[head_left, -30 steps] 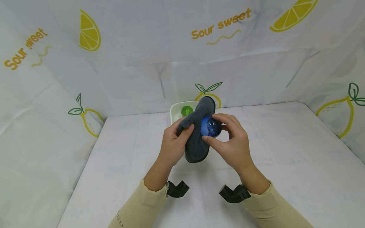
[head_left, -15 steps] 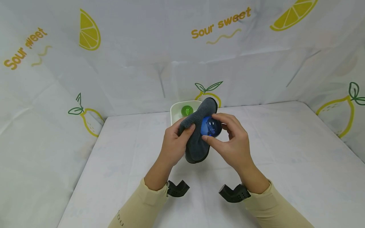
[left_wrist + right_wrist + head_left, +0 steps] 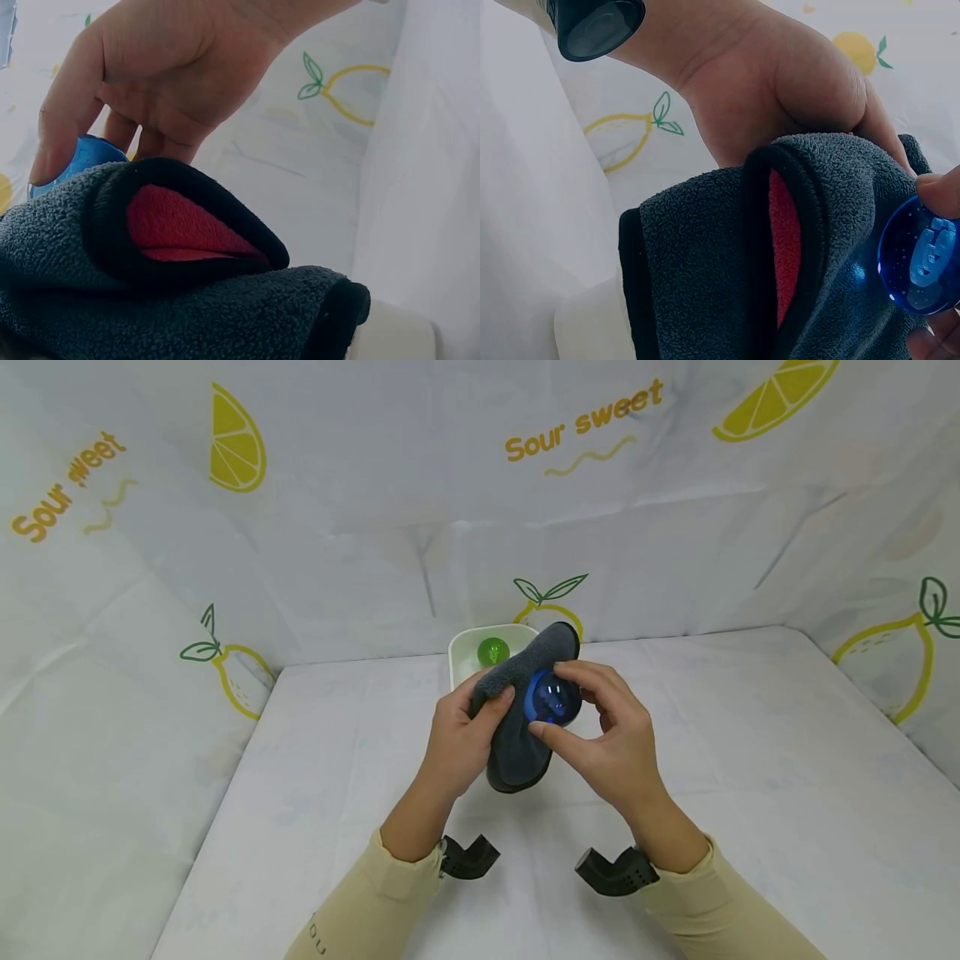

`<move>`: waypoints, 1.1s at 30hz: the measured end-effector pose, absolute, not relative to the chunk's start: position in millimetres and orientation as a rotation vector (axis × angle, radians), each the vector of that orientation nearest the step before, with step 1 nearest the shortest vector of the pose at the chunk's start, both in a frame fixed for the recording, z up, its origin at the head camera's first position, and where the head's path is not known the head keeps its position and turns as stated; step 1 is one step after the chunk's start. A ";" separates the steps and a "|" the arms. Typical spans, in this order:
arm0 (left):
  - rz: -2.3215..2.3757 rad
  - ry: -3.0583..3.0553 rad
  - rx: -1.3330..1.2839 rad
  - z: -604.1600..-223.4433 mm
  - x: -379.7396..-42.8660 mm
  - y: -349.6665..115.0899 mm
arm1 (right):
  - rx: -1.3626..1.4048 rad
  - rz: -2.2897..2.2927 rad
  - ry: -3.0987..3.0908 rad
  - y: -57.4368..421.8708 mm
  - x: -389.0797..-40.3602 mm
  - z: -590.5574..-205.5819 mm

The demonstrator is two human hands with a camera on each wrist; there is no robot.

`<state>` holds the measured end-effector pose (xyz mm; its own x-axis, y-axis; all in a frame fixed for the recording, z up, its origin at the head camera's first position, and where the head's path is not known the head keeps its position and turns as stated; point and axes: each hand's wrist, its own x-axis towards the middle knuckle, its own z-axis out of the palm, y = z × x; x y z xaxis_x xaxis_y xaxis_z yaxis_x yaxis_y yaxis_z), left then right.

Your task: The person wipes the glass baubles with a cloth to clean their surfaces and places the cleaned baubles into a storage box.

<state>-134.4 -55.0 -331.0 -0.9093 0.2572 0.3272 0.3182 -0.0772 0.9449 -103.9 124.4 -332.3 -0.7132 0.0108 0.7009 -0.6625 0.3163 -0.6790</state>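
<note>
My left hand [image 3: 463,735] grips a folded dark grey cloth [image 3: 521,752], its thumb on top of the fold. The cloth has black edging, and a pink inner side shows in both wrist views. Between thumb and fingers, my right hand [image 3: 618,735] pinches a clear blue ball [image 3: 557,698] with a pale shape inside, seen close up in the right wrist view. The ball lies against the right side of the cloth. Behind the hands, a clear green ball [image 3: 492,652] sits in a white container [image 3: 463,642], whose near part is hidden by the cloth and left hand.
A white sheet covers the table [image 3: 322,777], and a white backdrop [image 3: 360,527] printed with lemons rises behind it. A black wrist camera [image 3: 468,858] sits on the left wrist, and another black camera [image 3: 617,872] on the right.
The cloth's upper end has tilted right and slightly down, uncovering more of the container's rim. The blue ball has shifted and turned a little in the right fingers. Both hands keep their holds.
</note>
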 end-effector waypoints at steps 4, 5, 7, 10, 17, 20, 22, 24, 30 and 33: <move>-2.180 -2.101 -0.660 -330.1 -133.8 -54.3 | 0.603 1.431 -1.961 124.4 -103.5 -330.6; -2.178 -2.100 -0.660 -329.9 -133.7 -54.2 | 0.607 1.424 -1.961 124.4 -103.5 -330.6; -2.181 -2.085 -0.662 -330.0 -133.4 -53.9 | 0.610 1.407 -1.968 124.3 -103.8 -330.6; -2.162 -2.067 -0.649 -331.1 -133.1 -53.6 | 0.608 1.373 -1.996 124.1 -104.5 -331.4; -2.110 -2.001 -0.597 -332.4 -132.1 -54.2 | 0.625 1.313 -2.033 124.1 -107.0 -335.1; -2.106 -1.967 -0.601 -332.6 -132.4 -55.0 | 0.626 1.298 -2.042 123.8 -107.8 -336.0; -2.104 -1.951 -0.605 -332.1 -132.4 -55.5 | 0.620 1.291 -2.051 123.5 -108.2 -336.7; -2.102 -1.936 -0.609 -331.6 -132.5 -56.0 | 0.613 1.278 -2.057 123.1 -108.5 -337.3; -2.076 -1.928 -0.593 -330.9 -132.3 -56.8 | 0.590 1.246 -2.085 122.9 -109.7 -339.6; -2.062 -1.942 -0.593 -330.5 -131.9 -57.0 | 0.576 1.238 -2.109 123.4 -109.9 -340.2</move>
